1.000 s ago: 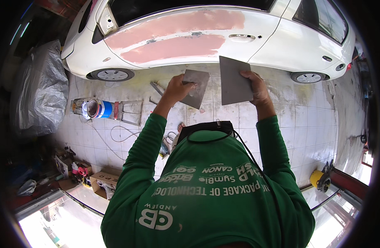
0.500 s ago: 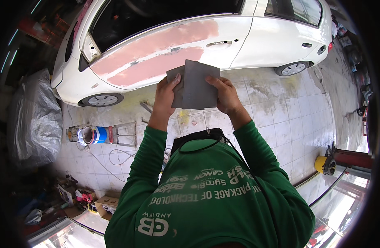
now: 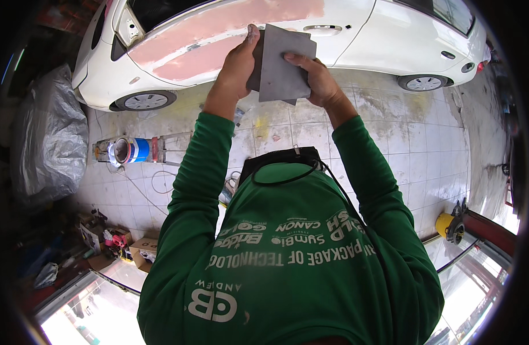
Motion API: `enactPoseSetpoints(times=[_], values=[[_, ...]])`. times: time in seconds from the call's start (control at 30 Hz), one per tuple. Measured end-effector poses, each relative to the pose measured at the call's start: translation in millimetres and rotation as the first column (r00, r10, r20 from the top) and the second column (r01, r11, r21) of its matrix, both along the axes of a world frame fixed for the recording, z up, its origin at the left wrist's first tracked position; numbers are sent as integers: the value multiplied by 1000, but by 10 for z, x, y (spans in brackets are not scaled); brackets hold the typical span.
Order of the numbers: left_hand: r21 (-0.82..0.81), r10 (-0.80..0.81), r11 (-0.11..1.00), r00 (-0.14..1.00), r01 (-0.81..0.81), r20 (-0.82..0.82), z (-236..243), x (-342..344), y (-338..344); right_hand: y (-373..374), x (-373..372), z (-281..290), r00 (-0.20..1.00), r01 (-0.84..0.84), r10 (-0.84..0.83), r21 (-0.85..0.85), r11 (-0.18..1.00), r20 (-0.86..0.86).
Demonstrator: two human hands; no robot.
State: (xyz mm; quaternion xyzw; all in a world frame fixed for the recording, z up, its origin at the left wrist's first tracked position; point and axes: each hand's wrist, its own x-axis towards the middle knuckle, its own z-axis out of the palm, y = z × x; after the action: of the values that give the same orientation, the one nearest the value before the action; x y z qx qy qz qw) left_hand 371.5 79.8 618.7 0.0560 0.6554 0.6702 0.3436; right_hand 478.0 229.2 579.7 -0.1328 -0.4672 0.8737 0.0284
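Note:
Several grey sheets that look like sandpaper (image 3: 284, 66) are stacked, slightly fanned, in front of the car door. My right hand (image 3: 322, 83) grips their right side, thumb across the front and fingers behind. Along the left edge, where a darker sheet (image 3: 256, 63) sticks out, my left hand (image 3: 237, 68) is closed with its thumb pointing up; its fingers are hidden behind. Past the sheets, a white car (image 3: 356, 34) carries pinkish filler patches (image 3: 190, 64) on its front door, with bare streaks between them.
On the tiled floor, a blue can (image 3: 139, 150) sits on a low ladder-like stand (image 3: 159, 149) at the left, with a hose nearby. A silver cover (image 3: 52, 138) drapes something at far left. Cardboard boxes (image 3: 142, 253) stand lower left, a yellow bucket (image 3: 445, 224) lower right.
Both hands and the sheets have risen in the view, toward the car door. The sheets overlap more now. My left thumb has shifted from the sheet's face to its edge.

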Motion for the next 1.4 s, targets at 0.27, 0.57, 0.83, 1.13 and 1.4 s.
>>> enactPoseSetpoints(times=[0.27,0.57,0.83,1.13,1.4], values=[[654,92,753,996,-76,9,-726,88,78,-487,-334,123,982,65,-112,-289,955,-152],[668,121,742,990,-47,-66,-1258,-379,-178,-1001,78,4,979,82,-12,337,938,-205],[629,-97,776,995,54,34,-682,645,374,-101,-295,577,999,50,-42,264,963,-34],[123,-853,457,473,881,-222,-168,556,37,-42,192,-189,962,-271,246,-446,853,-115],[-750,-834,544,148,375,-531,-1240,-480,-355,-163,510,-84,994,-104,98,-175,979,-41]])
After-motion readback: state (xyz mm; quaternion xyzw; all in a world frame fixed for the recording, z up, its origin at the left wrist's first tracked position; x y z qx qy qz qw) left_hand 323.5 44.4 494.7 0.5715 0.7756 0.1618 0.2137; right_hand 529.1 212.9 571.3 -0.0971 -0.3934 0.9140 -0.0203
